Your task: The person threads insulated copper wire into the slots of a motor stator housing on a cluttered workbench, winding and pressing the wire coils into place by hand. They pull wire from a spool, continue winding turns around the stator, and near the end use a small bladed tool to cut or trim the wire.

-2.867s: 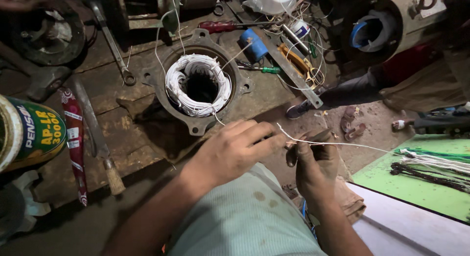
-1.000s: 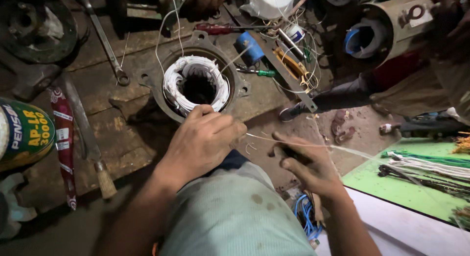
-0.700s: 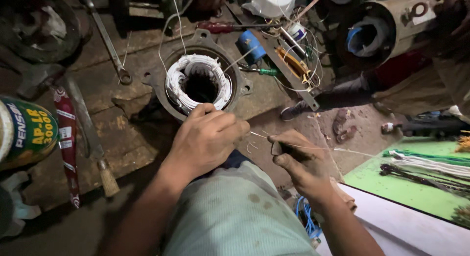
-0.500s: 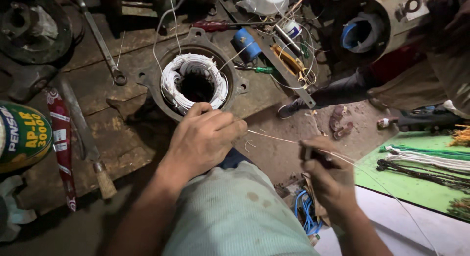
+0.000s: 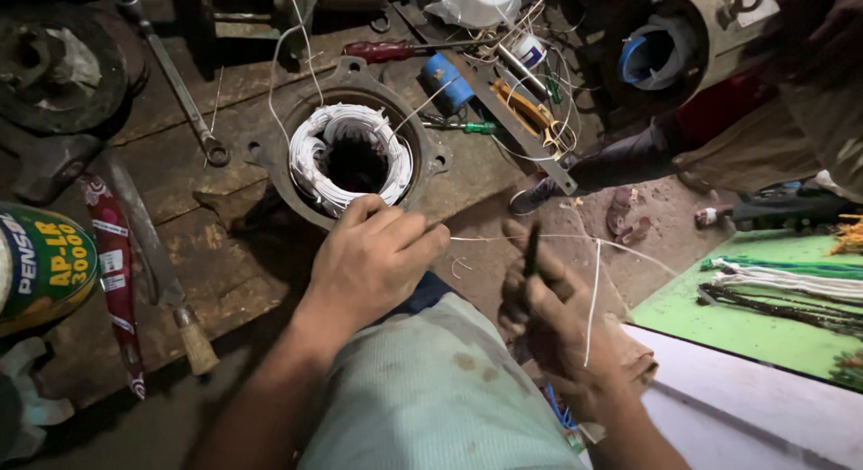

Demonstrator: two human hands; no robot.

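Observation:
A round motor stator [image 5: 310,169] with white windings sits in a rusty metal housing on the wooden bench. My left hand [image 5: 378,263] rests at its near rim, fingers pinched on a thin white wire [image 5: 485,238]. The wire runs right to my right hand [image 5: 562,331], which holds a thin dark tool [image 5: 532,250] upright against it. A loose strand of the wire [image 5: 593,299] hangs down over my right hand. My knee in pale cloth [image 5: 431,389] lies below both hands.
A long wrench [image 5: 180,84], a red-handled screwdriver [image 5: 378,49] and a blue roll [image 5: 447,79] lie beyond the stator. A green tin [image 5: 45,263] and a wooden-handled file [image 5: 153,263] are left. A green board [image 5: 773,331] with wire bundles lies right. Another person's shoe [image 5: 620,160] stands behind.
My right hand slid right along the wire, away from the left hand, then came back closer with the dark tool upright. My left hand stayed at the stator rim.

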